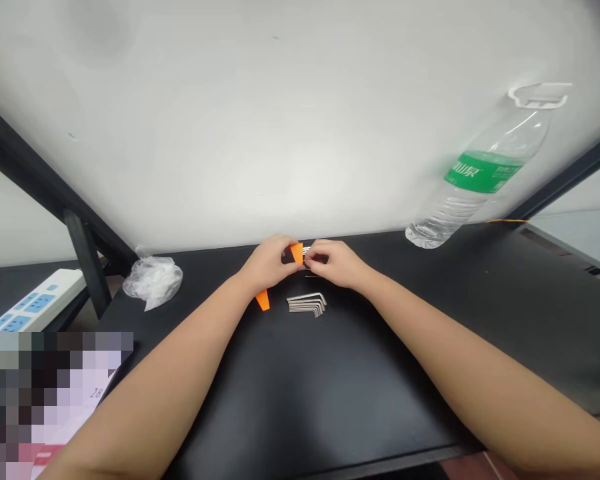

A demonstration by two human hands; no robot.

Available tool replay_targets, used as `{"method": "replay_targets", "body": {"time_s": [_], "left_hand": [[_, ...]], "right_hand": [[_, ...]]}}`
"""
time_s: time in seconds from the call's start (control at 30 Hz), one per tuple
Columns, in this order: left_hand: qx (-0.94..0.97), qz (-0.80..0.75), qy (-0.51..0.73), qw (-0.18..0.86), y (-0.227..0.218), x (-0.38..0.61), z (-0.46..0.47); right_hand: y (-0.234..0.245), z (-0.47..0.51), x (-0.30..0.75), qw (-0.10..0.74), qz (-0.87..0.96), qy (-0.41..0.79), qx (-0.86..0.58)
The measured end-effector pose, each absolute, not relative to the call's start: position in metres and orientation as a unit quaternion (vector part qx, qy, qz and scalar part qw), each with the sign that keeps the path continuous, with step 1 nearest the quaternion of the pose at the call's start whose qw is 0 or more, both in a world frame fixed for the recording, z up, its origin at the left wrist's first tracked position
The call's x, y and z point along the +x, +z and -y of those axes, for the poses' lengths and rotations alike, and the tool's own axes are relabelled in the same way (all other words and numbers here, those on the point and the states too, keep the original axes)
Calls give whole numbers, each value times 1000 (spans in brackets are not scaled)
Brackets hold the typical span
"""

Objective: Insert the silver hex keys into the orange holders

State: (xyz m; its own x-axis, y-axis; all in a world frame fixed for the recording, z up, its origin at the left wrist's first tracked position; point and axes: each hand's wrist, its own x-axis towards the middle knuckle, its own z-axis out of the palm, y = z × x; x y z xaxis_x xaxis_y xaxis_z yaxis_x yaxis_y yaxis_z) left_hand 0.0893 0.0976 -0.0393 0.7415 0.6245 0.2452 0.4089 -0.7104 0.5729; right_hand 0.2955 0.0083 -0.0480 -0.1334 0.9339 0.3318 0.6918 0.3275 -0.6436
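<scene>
My left hand (269,264) is closed around an orange holder (296,253) for hex keys; its lower end pokes out below the hand. My right hand (333,262) pinches a small metal hex key (307,252) right beside the holder's top. Both hands meet at the far middle of the black table (330,387). Just in front of them lies a row of several silver L-shaped hex keys (307,304), flat on the table.
A clear water bottle (473,180) with a green label stands at the back right. A crumpled clear plastic bag (153,280) lies at the back left. A white power strip (30,308) sits far left behind a black frame post (87,263). White wall behind.
</scene>
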Motion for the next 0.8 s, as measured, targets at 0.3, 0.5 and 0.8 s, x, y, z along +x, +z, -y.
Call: {"method": "replay_targets", "body": {"time_s": [0.3, 0.5, 0.8], "left_hand": [[904, -341, 175, 190, -50, 75, -119], [902, -346, 168, 197, -52, 73, -124], [897, -345, 175, 213, -59, 73, -129]], "right_hand": [[-58, -17, 319, 285, 677, 181, -654], [-58, -20, 335, 261, 682, 47, -682], [-64, -22, 331, 203, 770, 47, -603]]}}
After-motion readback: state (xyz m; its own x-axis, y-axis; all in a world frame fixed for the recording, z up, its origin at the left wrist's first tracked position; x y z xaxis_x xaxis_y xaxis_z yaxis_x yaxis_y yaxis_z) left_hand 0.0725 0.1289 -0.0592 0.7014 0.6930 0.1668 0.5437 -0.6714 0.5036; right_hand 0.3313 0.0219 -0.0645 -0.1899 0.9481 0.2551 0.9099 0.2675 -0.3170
